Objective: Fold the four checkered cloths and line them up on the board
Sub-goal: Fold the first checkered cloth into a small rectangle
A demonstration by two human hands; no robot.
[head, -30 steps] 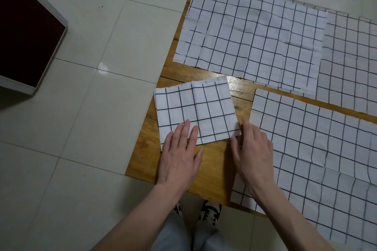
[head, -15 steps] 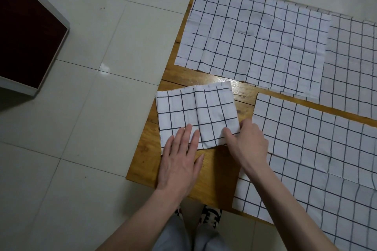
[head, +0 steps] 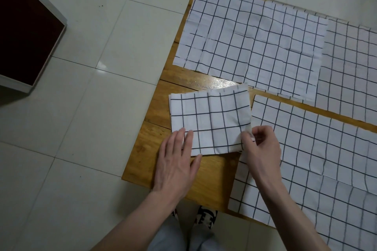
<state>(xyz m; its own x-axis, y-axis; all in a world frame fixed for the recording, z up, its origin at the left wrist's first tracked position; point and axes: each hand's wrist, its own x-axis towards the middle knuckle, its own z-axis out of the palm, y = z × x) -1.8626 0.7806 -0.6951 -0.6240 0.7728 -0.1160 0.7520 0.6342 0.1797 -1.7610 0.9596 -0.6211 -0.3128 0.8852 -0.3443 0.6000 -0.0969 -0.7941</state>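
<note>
Two hands (head: 218, 157), folded cloth (head: 210, 122), no writing

1. Both forearms were left bare, with no sleeves seen on the left hand (head: 175, 161) or the right hand (head: 261, 149).
2. Light grey trousers (head: 173, 236) were worn.
3. Black-and-white patterned shoes (head: 205, 217) were worn below.

We have one view, from a head camera looking steeply down and forward. Our own feet (head: 204, 217) sit at the bottom edge, the board (head: 212, 181) spreads up and to the right, and floor tiles (head: 85, 128) fill the left. The wide lens takes in both forearms.
</note>
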